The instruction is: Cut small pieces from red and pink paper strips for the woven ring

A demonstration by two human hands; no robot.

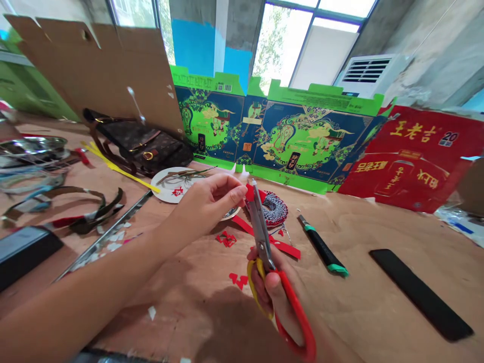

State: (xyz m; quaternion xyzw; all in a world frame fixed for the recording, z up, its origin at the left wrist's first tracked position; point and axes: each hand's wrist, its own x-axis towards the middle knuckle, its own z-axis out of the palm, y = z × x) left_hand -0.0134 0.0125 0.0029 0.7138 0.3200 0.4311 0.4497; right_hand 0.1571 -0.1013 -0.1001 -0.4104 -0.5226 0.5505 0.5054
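Observation:
My left hand (pixel 214 199) pinches a small red piece (pixel 250 191), paper or ribbon, between thumb and fingertips. My right hand (pixel 278 290) grips scissors (pixel 261 232) with one red and one yellow handle loop. Their blades point up and away and meet the red piece; its far side is partly hidden behind them. Beneath the blades lies a red strip (pixel 285 248). Cut red scraps (pixel 226 239) and more red scraps (pixel 238 280) rest on the table nearby. Behind the scissors sits a coil of speckled cord (pixel 276 209) with red in it.
A black-and-green utility knife (pixel 323 247) and a flat black bar (pixel 419 295) lie to the right. At left are a white plate (pixel 161 184), a brown bag (pixel 151 151), a metal ruler (pixel 113 227) and a dark box (pixel 28 252). Cardboard panels (pixel 306 141) stand along the back.

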